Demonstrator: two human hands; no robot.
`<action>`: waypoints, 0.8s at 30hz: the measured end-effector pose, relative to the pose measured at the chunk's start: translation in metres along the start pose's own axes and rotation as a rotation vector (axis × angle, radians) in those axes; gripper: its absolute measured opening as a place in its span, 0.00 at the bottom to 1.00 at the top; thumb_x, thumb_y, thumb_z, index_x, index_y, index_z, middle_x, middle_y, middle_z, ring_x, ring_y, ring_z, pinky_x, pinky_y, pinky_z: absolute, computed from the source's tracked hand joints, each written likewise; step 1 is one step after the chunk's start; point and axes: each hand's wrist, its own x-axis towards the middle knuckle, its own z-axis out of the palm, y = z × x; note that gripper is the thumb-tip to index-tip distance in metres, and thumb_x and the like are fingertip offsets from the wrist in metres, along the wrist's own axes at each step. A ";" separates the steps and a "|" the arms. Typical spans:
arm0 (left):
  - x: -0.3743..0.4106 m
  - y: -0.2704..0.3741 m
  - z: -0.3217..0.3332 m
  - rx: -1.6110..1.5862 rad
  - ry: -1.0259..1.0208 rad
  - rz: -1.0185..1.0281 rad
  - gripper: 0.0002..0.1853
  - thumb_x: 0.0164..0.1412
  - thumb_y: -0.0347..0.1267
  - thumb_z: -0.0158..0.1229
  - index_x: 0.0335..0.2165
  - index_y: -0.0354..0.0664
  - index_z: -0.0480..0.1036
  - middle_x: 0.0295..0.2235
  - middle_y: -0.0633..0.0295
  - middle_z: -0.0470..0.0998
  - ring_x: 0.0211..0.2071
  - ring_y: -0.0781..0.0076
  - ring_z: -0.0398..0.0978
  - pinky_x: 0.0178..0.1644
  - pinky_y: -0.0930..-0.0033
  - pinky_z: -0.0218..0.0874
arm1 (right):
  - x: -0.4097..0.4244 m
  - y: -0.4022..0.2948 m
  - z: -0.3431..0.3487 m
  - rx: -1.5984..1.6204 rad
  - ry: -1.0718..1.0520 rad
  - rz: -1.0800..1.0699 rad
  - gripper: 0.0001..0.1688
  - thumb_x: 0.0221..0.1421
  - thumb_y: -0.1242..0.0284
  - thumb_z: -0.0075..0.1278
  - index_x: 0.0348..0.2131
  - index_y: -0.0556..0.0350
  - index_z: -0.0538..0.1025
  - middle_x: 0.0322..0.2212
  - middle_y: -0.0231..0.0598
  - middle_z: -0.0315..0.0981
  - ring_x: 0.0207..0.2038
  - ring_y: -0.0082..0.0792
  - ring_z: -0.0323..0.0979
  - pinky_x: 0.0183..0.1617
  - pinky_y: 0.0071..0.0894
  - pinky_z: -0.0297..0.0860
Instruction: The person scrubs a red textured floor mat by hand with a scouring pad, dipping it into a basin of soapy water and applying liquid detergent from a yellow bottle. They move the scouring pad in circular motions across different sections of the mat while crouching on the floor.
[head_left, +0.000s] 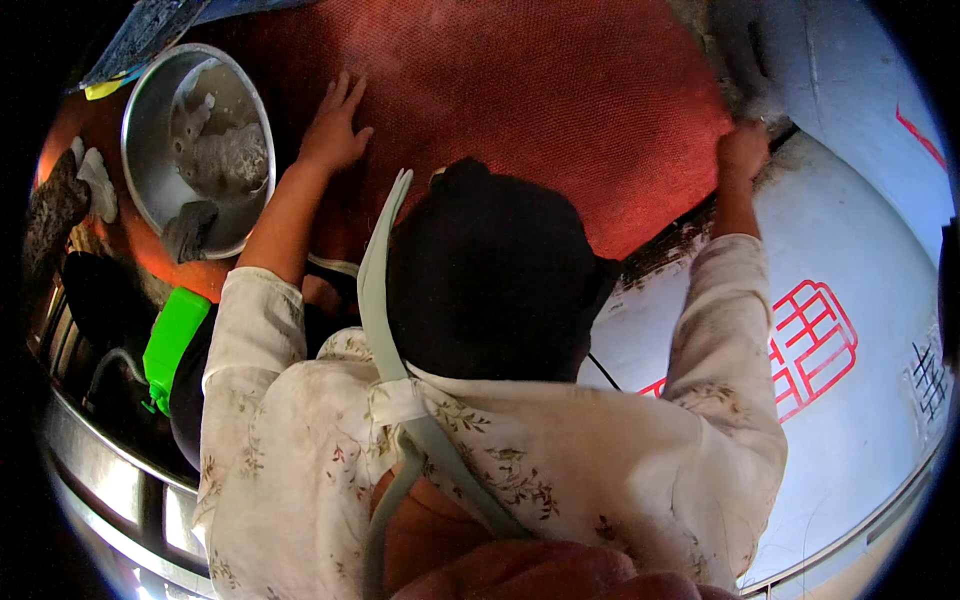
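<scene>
My left hand (335, 129) has its fingers spread on a red textured mat (540, 97), just right of a metal basin (132, 135). My right hand (742, 150) is closed, blurred, at the mat's right edge; whether it holds the edge or a small item is unclear. The basin contains murky greyish water with foam and a soaked, lumpy grey thing, perhaps cloth. A dark grey cloth (189, 230) hangs over its near rim. Between my arms is a rounded black shape (487, 277), which hides part of the mat.
A pale panel (840, 225) with red markings lies right of the mat. At the lower left are a bright green bottle (174, 337) and a shiny metal rail (112, 465). White and dark cloth-like items (96, 184) lie left of the basin.
</scene>
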 end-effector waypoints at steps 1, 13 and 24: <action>-0.002 0.001 0.001 -0.004 -0.002 0.005 0.45 0.55 0.36 0.60 0.65 0.53 0.45 0.67 0.54 0.40 0.67 0.52 0.40 0.68 0.57 0.42 | 0.004 0.009 -0.020 -0.252 0.162 -0.169 0.16 0.52 0.68 0.48 0.38 0.59 0.77 0.39 0.59 0.71 0.41 0.52 0.72 0.42 0.52 0.69; 0.000 -0.011 0.002 -0.076 -0.001 0.020 0.43 0.55 0.34 0.60 0.64 0.53 0.49 0.67 0.57 0.39 0.67 0.53 0.39 0.68 0.56 0.43 | 0.037 -0.196 0.019 0.129 0.389 -0.769 0.14 0.52 0.73 0.46 0.40 0.55 0.75 0.38 0.47 0.72 0.43 0.48 0.70 0.48 0.43 0.67; -0.003 -0.007 0.004 -0.067 -0.033 0.004 0.42 0.55 0.35 0.60 0.64 0.54 0.49 0.68 0.57 0.38 0.68 0.55 0.38 0.68 0.56 0.42 | -0.027 -0.024 -0.018 -0.014 -0.137 0.349 0.19 0.52 0.60 0.52 0.40 0.50 0.80 0.46 0.44 0.73 0.46 0.48 0.75 0.48 0.43 0.72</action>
